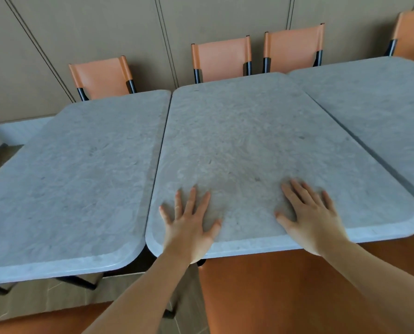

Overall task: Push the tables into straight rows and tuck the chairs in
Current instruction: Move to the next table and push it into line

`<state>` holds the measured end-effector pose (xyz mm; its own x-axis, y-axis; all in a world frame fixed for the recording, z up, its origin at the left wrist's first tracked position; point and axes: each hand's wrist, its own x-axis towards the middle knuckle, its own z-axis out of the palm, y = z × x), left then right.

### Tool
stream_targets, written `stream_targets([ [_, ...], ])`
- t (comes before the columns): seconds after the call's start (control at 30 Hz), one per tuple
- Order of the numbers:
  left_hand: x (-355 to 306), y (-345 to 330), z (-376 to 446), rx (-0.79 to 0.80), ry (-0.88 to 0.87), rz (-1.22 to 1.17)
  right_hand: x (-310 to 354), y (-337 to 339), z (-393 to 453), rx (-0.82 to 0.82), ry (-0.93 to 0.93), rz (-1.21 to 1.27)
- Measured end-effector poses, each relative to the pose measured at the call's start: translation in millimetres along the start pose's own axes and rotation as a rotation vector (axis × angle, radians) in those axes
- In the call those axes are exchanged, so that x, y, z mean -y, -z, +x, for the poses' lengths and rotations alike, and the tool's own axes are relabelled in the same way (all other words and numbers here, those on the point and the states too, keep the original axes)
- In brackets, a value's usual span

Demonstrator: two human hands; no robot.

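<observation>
Three grey marble-look tables stand side by side. On the middle table (237,131), near its front edge, my left hand (189,225) and my right hand (309,213) lie flat with fingers spread. The left table (75,169) touches it along a thin seam. The right table (381,104) sits at an angle to it, its front part passing out of view. An orange chair (285,292) stands right below my arms at the middle table's front edge.
Orange chairs with black frames line the far side against a beige panelled wall: one (100,77) behind the left table, two (221,59) (293,48) behind the middle, another (410,32) far right. Part of another table (15,131) shows far left. More orange chair (44,321) at bottom left.
</observation>
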<state>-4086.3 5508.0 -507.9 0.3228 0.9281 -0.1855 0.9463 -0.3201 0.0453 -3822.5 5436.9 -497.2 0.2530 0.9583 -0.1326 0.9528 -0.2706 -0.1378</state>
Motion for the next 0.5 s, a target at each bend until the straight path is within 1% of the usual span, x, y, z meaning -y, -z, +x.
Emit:
stream_targets([
  [0.07, -2, 2, -3, 0.025, 0.003, 0.004, 5, 14, -2, 0.085, -0.038, 0.093],
  [0.13, -4, 12, -3, 0.061, 0.036, -0.021, 10, 37, -12, 0.215, -0.088, 0.204],
  [0.2, -16, 35, -1, 0.093, 0.084, -0.111, 10, 66, -30, 0.344, -0.09, 0.277],
  [0.23, -27, 50, -3, 0.09, 0.096, -0.185, 8, 82, -43, 0.382, -0.073, 0.291],
  [0.3, -60, 79, -16, 0.041, 0.038, -0.359, -2, 116, -76, 0.351, -0.046, 0.312],
  [0.43, -136, 129, -61, -0.062, -0.191, -0.612, -28, 179, -138, 0.219, -0.073, 0.444],
  [0.5, -177, 156, -95, -0.121, -0.293, -0.732, -43, 211, -174, 0.121, -0.076, 0.52],
])
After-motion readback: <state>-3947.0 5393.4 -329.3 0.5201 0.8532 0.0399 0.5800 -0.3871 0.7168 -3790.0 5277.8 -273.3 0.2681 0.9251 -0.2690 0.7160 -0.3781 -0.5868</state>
